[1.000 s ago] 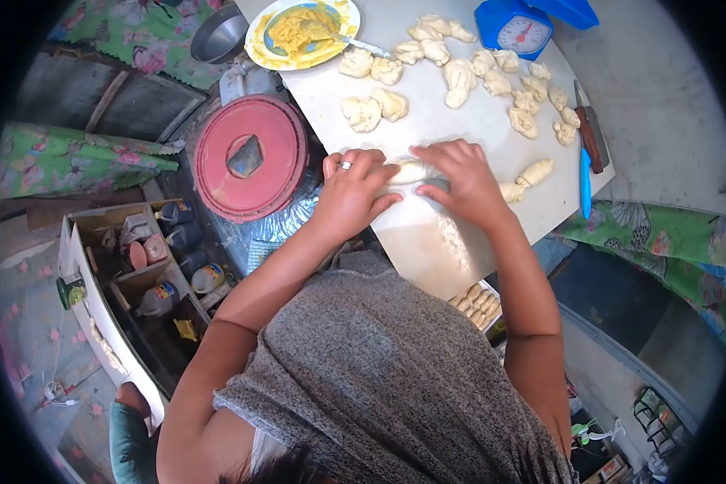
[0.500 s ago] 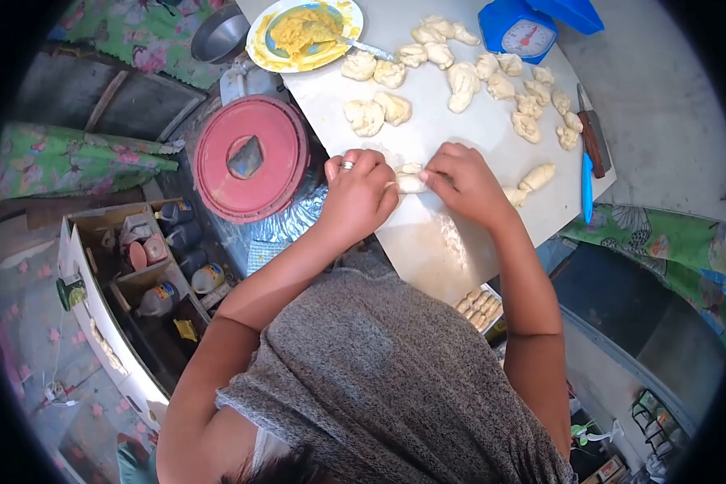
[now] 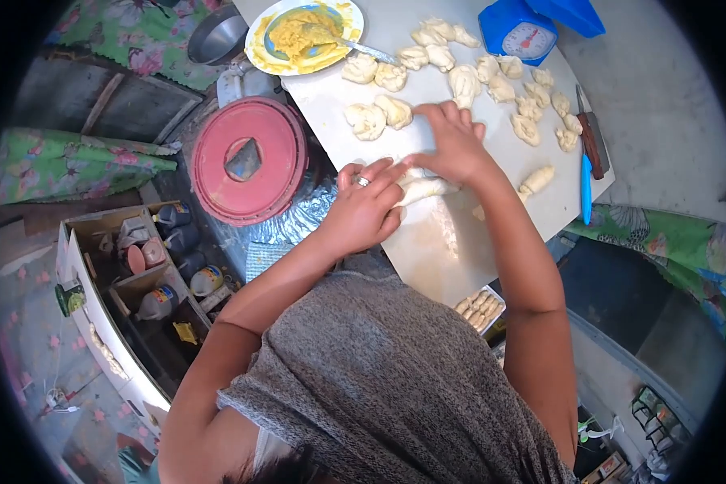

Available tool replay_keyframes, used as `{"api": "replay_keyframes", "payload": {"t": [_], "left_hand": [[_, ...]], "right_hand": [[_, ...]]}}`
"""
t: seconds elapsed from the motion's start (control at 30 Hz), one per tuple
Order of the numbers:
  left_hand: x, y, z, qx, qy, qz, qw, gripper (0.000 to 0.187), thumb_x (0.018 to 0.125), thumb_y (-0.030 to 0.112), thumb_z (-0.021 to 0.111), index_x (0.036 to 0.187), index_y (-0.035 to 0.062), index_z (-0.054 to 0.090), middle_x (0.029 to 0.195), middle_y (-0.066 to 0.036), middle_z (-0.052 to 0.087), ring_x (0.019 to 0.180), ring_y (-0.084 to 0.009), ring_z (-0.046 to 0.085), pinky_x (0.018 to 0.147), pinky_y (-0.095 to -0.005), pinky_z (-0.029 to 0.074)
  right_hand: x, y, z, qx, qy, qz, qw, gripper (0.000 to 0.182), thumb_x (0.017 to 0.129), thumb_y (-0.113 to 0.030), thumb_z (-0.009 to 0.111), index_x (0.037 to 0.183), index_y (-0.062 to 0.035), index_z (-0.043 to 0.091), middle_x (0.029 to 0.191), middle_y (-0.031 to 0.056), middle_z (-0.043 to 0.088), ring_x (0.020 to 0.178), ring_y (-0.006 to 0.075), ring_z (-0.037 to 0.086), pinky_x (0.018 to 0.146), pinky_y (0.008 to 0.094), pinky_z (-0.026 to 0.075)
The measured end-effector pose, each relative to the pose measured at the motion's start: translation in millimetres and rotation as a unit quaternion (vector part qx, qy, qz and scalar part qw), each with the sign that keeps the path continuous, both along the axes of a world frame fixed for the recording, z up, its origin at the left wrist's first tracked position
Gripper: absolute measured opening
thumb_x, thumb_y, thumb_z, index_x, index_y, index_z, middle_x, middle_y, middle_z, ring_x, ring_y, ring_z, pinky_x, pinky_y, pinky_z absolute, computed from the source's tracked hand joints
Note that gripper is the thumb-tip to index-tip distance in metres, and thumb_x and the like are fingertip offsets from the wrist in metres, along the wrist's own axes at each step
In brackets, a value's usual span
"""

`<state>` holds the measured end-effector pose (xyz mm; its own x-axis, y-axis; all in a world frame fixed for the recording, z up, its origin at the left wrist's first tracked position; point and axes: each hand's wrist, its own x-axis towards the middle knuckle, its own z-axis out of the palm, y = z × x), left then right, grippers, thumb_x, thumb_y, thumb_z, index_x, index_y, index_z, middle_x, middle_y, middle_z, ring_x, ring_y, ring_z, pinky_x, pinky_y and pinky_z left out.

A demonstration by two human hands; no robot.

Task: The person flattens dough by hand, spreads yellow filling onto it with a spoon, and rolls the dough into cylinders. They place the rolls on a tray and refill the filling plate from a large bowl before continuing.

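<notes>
My left hand (image 3: 363, 206), with a ring on one finger, curls over the near end of a long pale dough roll (image 3: 426, 189) lying on the white board (image 3: 427, 246). Just beyond the roll, my right hand (image 3: 453, 143) is stretched forward with its fingers spread flat on the board. Its fingertips are close to several raw dough lumps (image 3: 371, 119). A finished twisted piece (image 3: 536, 179) lies to the right of my right forearm.
A plate of yellow filling (image 3: 302, 32) with a spoon (image 3: 363, 47) sits at the board's far left, and a blue scale (image 3: 518, 32) at the far right. A knife (image 3: 590, 137) lies on the right edge. A red lid (image 3: 250, 157) is left of the board. A tray of shaped rolls (image 3: 480, 306) is below it.
My right hand let go of the dough roll and reached forward toward the dough lumps, fingers now spread. My left hand stayed on the roll, which now lies longer and angled.
</notes>
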<state>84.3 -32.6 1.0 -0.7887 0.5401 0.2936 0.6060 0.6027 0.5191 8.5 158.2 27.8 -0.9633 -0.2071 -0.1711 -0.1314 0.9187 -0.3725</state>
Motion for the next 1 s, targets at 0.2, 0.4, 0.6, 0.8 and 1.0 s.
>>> {"api": "replay_keyframes", "payload": {"t": [0.2, 0.4, 0.6, 0.8, 1.0], "left_hand": [[1.1, -2.9, 1.3, -0.059, 0.055, -0.015, 0.997, 0.015, 0.079, 0.016, 0.062, 0.092, 0.0084, 0.059, 0.12, -0.004, 0.061, 0.121, -0.0253, 0.049, 0.097, -0.0524, 0.029], [-5.5, -5.8, 1.1, -0.015, -0.03, -0.016, 0.999, 0.018, 0.078, 0.017, 0.064, 0.094, 0.0083, 0.061, 0.112, -0.003, 0.063, 0.118, -0.0265, 0.051, 0.096, -0.0504, 0.027], [-3.8, 0.6, 5.8, 0.023, -0.006, 0.123, 0.992, 0.017, 0.076, 0.015, 0.064, 0.093, 0.0088, 0.064, 0.117, -0.01, 0.055, 0.114, -0.0301, 0.045, 0.093, -0.0468, 0.026], [-15.0, -1.1, -5.2, -0.034, 0.052, 0.169, 0.984, 0.013, 0.077, 0.014, 0.063, 0.089, 0.0105, 0.066, 0.115, -0.01, 0.053, 0.112, -0.0291, 0.044, 0.09, -0.0466, 0.027], [-14.0, -2.5, 10.1, -0.065, 0.077, 0.076, 0.992, 0.018, 0.082, 0.021, 0.065, 0.098, 0.0135, 0.067, 0.113, -0.007, 0.055, 0.106, -0.0273, 0.05, 0.088, -0.0461, 0.028]], "right_hand": [[9.4, 14.3, 5.0, 0.009, 0.039, -0.012, 0.999, 0.09, 0.058, -0.044, 0.082, 0.135, -0.0181, 0.043, 0.125, 0.0058, 0.045, 0.118, 0.027, 0.038, 0.095, 0.0435, 0.027], [32.9, 31.5, 9.8, -0.062, 0.165, 0.074, 0.982, 0.059, 0.069, -0.034, 0.077, 0.122, -0.0175, 0.055, 0.115, 0.0051, 0.052, 0.11, 0.0263, 0.046, 0.091, 0.0408, 0.031], [49.4, 35.9, -6.5, -0.15, 0.064, 0.139, 0.977, 0.021, 0.084, -0.02, 0.065, 0.104, -0.0155, 0.064, 0.095, 0.0014, 0.06, 0.096, 0.0213, 0.053, 0.084, 0.0378, 0.034], [48.6, 32.2, -12.6, -0.158, 0.072, 0.15, 0.973, 0.02, 0.085, -0.021, 0.063, 0.104, -0.0133, 0.066, 0.096, 0.0026, 0.06, 0.095, 0.0212, 0.053, 0.082, 0.0362, 0.035], [44.9, 28.7, -14.3, -0.111, 0.15, 0.12, 0.975, 0.026, 0.082, -0.024, 0.066, 0.106, -0.014, 0.066, 0.102, 0.0021, 0.059, 0.097, 0.0221, 0.052, 0.083, 0.0372, 0.035]]}}
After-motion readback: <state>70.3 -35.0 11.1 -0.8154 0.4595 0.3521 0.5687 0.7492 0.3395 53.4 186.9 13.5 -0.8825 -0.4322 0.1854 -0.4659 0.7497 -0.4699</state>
